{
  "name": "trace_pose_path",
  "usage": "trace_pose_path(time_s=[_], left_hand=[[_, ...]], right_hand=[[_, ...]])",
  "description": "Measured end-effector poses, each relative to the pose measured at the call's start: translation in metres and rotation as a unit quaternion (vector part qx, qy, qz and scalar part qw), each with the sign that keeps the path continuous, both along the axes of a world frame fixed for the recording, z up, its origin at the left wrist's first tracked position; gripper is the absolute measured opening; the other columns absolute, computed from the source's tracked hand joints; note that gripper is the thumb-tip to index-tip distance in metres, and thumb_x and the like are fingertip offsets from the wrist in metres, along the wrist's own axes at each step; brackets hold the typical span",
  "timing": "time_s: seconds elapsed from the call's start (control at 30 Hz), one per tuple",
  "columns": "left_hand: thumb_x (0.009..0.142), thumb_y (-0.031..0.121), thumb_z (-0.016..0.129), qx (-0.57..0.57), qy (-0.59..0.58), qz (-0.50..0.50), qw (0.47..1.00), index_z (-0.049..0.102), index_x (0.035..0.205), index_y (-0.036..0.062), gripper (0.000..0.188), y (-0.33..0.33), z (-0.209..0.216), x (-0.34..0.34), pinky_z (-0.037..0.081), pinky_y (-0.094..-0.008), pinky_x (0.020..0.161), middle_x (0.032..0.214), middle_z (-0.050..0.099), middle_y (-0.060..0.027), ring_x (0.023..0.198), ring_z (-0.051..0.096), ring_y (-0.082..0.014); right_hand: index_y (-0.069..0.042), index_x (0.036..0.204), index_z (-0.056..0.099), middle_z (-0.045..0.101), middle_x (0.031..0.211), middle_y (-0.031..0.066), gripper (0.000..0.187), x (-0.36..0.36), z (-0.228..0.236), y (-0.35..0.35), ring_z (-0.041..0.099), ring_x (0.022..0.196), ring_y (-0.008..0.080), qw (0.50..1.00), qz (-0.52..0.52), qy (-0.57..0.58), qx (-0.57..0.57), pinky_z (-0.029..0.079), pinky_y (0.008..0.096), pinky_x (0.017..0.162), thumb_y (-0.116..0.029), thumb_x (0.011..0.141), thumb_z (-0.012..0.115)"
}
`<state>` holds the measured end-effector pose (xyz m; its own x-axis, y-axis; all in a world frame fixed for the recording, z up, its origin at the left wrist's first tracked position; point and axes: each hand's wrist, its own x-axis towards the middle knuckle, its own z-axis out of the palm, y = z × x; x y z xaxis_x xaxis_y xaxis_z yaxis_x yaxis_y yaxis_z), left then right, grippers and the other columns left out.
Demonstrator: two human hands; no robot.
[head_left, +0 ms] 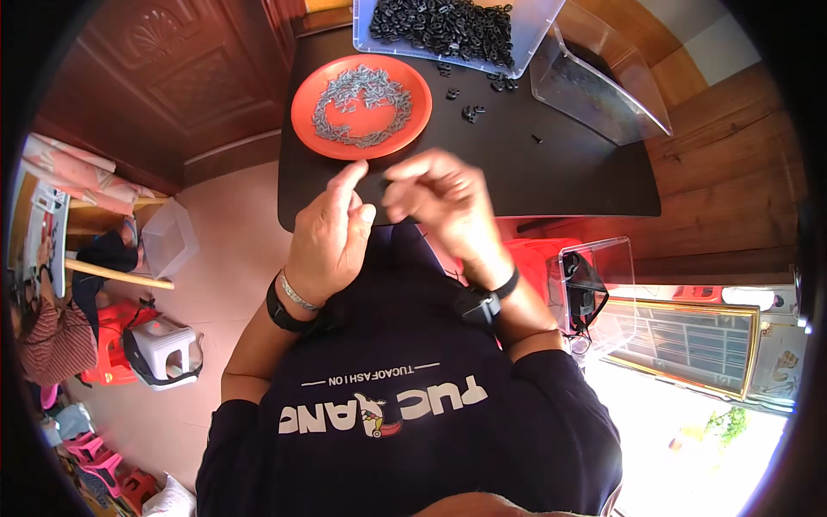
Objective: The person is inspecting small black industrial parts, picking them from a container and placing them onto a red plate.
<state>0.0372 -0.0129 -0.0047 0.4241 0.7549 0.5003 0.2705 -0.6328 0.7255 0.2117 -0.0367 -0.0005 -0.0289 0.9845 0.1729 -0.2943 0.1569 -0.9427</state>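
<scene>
My left hand (327,233) is raised over the table's near edge. Its fingers are curled, with the thumb against the index finger; whatever they pinch is too small to see. Facing it, my right hand (448,202) is blurred by motion, its fingers bent into a pinch, and what lies in it cannot be made out. Just beyond both hands is an orange-red plate (357,127) holding many small grey metal pieces (366,84), like pins or screws. At the back, a clear plastic bin (525,39) is heaped with small black ring-like parts (439,26).
Loose black parts (470,113) lie on the black table (543,181) by the bin. A clear container (594,95) is tilted at the right. A red stool (538,258) and another clear box (629,297) stand below the table edge. A person (60,336) sits far left.
</scene>
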Motion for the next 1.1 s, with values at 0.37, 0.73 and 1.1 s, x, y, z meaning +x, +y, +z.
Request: trace_pose_path(time_s=[0.37,0.73,1.1], left_hand=[[0.084,0.005,0.055,-0.046,-0.023,0.005,0.999,0.054,0.113,-0.0029,0.030,0.004,-0.003,-0.011,0.043,-0.0290,0.055,0.063,0.051,-0.0079,0.055,0.052,-0.0177],[0.081,0.005,0.057,-0.022,0.026,-0.009,0.999,0.057,0.103,-0.0024,0.024,0.006,-0.001,-0.018,0.045,-0.0340,0.057,0.065,0.055,-0.0125,0.058,0.055,-0.0254],[0.082,0.008,0.056,-0.032,0.037,-0.009,0.999,0.057,0.102,-0.0010,0.022,0.011,-0.007,-0.017,0.045,-0.0354,0.059,0.067,0.056,-0.0135,0.060,0.057,-0.0277]], right_hand=[[-0.004,0.109,0.067,0.067,0.083,0.0046,0.025,0.196,0.123,0.076,0.059,0.066,0.0052,0.805,-0.441,-0.374,0.131,0.045,0.0174,0.055,-0.011,0.085,0.065],[-0.006,0.098,0.069,0.068,0.088,0.0119,0.030,0.146,0.005,0.109,0.064,0.081,0.0252,0.702,-0.105,-0.704,0.004,0.050,0.0331,0.075,-0.023,0.073,0.069],[-0.011,0.098,0.068,0.066,0.091,0.0108,0.023,0.131,-0.017,0.108,0.063,0.088,0.0303,0.672,-0.081,-0.736,0.021,0.050,0.0395,0.079,-0.019,0.077,0.063]])
